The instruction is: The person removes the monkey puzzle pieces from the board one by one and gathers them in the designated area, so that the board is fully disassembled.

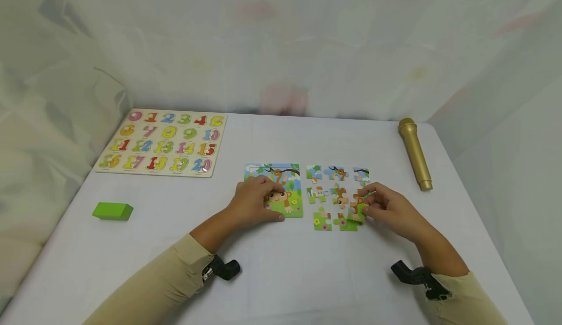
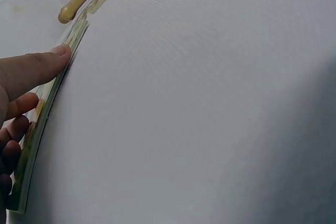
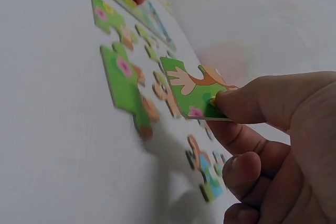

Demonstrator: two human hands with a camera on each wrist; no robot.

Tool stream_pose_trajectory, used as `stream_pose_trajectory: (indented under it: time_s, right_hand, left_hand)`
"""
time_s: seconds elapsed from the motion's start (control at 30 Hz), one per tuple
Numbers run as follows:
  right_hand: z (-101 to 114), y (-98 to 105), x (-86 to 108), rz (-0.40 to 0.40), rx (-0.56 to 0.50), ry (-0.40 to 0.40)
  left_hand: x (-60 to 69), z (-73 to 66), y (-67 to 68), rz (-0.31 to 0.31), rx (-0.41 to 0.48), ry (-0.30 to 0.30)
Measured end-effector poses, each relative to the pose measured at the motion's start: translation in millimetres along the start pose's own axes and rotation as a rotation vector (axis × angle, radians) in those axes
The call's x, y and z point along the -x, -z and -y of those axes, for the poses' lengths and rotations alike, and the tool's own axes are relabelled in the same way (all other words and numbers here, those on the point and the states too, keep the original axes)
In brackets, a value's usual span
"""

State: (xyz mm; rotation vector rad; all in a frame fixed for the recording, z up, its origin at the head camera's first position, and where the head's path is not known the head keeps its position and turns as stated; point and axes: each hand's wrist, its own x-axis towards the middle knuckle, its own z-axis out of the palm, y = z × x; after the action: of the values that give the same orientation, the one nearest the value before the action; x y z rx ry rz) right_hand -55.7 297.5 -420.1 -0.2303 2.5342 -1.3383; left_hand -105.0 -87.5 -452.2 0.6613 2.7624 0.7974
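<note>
My left hand (image 1: 253,201) rests over the left side of a monkey-picture puzzle board (image 1: 294,203), its thumb (image 2: 47,66) touching the board's near edge. The other fingers lie loosely bent over the picture. Between thumb and fingers, my right hand (image 1: 391,210) pinches a green jigsaw piece (image 3: 197,90) printed with a pale monkey hand and a pink flower. It is lifted and tilted above the table. Below and beside it lie several loose jigsaw pieces (image 1: 322,220), set out in rough rows right of the board. The held piece partly covers some of them.
A wooden number board (image 1: 145,159) with coloured numerals lies at the back left. In front of it sits a green block (image 1: 112,211). A gold microphone (image 1: 414,154) lies at the back right. White cloth (image 1: 281,61) hangs behind the table.
</note>
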Motion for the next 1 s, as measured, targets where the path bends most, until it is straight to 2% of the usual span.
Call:
stream_pose_trajectory:
  time_s: [0.43,0.63,0.83,1.0]
  right_hand:
    - [-21,15,12.0,0.022,0.039,-0.044]
    - [-25,18,13.1,0.049,0.095,-0.015]
    - [-27,15,13.3,0.001,0.238,0.012]
    - [-30,12,14.7,-0.051,0.297,0.041]
  left_hand:
    - [1.7,1.8,0.1,-0.008,-0.001,-0.009]
    - [2.0,3.2,-0.6,-0.010,-0.011,-0.001]
    - [2.9,4.0,-0.1,-0.005,-0.016,-0.003]
    - [1.7,2.5,0.1,-0.003,-0.022,-0.001]
